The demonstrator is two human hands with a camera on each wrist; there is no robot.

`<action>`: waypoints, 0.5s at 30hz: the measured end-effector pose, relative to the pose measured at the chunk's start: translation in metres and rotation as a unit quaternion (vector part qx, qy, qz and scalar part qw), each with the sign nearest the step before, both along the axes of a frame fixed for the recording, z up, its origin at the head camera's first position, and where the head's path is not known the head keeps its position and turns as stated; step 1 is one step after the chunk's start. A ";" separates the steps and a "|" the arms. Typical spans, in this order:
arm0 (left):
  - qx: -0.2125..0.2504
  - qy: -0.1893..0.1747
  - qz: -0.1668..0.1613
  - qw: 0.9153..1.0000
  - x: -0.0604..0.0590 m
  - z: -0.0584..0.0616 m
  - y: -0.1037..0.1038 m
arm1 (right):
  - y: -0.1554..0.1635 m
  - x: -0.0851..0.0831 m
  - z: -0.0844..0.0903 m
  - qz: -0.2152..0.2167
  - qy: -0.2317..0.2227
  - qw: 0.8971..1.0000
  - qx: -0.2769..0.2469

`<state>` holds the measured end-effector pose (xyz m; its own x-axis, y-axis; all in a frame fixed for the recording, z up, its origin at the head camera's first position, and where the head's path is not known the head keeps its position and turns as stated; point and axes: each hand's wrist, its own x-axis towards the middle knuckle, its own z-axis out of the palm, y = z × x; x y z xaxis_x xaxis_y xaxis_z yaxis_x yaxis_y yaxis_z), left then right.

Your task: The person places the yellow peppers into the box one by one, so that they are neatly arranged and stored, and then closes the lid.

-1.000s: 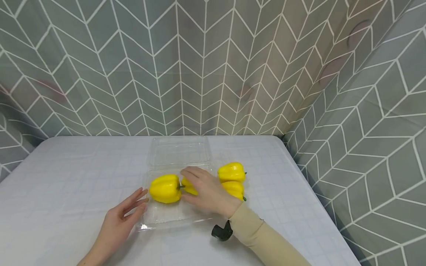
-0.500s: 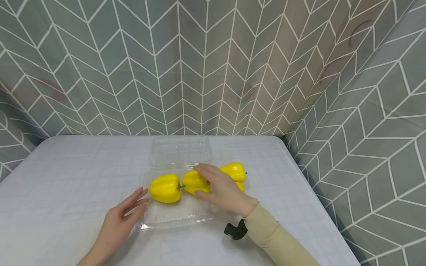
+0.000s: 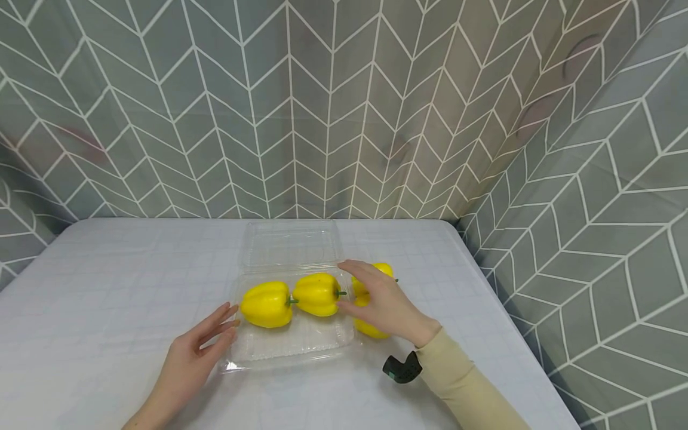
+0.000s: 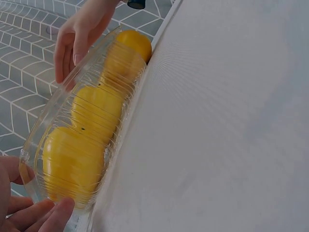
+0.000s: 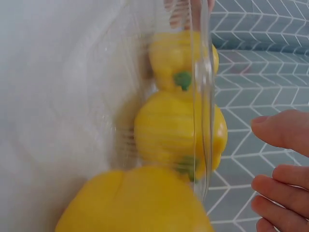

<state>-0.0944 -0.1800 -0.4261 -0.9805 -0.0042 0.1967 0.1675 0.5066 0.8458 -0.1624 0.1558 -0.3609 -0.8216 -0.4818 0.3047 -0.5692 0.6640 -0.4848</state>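
A clear plastic clamshell container (image 3: 292, 347) lies open on the table with its lid (image 3: 290, 246) folded back. Two yellow bell peppers sit end to end inside: a left pepper (image 3: 266, 306) and a right pepper (image 3: 317, 295), stems pointing right. My left hand (image 3: 196, 352) has its fingertips at the container's left edge; the left wrist view shows its fingers (image 4: 41, 217) right by the clear wall. My right hand (image 3: 389, 307), fingers spread and holding nothing, hovers past the container's right side, partly covering two more peppers: a near pepper (image 3: 371, 329) and a far pepper (image 3: 384, 270).
A white cloth covers the table (image 3: 134, 280). Behind it and along the right hangs a grey curtain (image 3: 306, 119) with white chevron lines. A black wrist-camera mount (image 3: 403, 367) sits under the right wrist.
My right hand has let go of the right pepper in the container and drawn back rightward, over the loose peppers. The left hand has stayed in place.
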 end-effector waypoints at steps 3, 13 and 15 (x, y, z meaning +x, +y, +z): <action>0.000 0.000 0.000 1.000 0.000 -0.001 0.000 | 0.007 -0.001 -0.001 -0.014 -0.008 1.000 -0.004; 0.004 -0.007 -0.002 1.000 0.000 -0.001 -0.001 | 0.026 -0.007 -0.005 -0.028 -0.011 0.999 -0.010; 0.003 -0.007 -0.002 1.000 0.000 -0.001 -0.001 | 0.029 -0.008 -0.005 -0.029 -0.013 0.999 -0.010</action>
